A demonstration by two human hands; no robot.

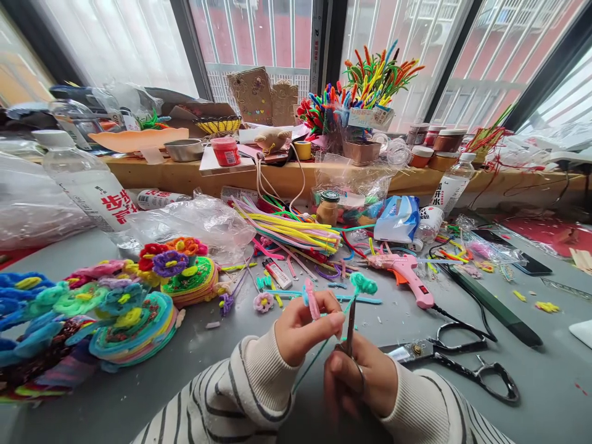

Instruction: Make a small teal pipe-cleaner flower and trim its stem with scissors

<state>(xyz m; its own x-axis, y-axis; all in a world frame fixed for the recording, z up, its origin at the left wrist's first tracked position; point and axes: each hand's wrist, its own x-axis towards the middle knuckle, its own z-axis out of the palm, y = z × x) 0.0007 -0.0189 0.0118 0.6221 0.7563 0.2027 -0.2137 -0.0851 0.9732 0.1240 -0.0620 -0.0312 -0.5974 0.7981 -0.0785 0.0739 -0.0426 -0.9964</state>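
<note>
My left hand [303,333] is closed, with thumb and fingertips pinched at a teal pipe cleaner [365,283]. This pipe cleaner has a bunched, curled head at the top and a thin stem trailing down between my hands. A short pink fuzzy piece [313,300] sticks up from the fingers of the same hand. Wrapped in my right hand [361,376] are small scissors [351,324], blades pointing up beside the teal stem just under the curled head. Whether the blades touch the stem I cannot tell.
Large black-handled scissors [439,354] lie at right, near a pink glue gun [407,274] with its cord. Fuzzy flower decorations [124,314] crowd the left. Loose pipe cleaners [296,231], a lighter [276,274] and water bottles [87,179] stand or lie farther back, before a cluttered wooden ledge [185,177].
</note>
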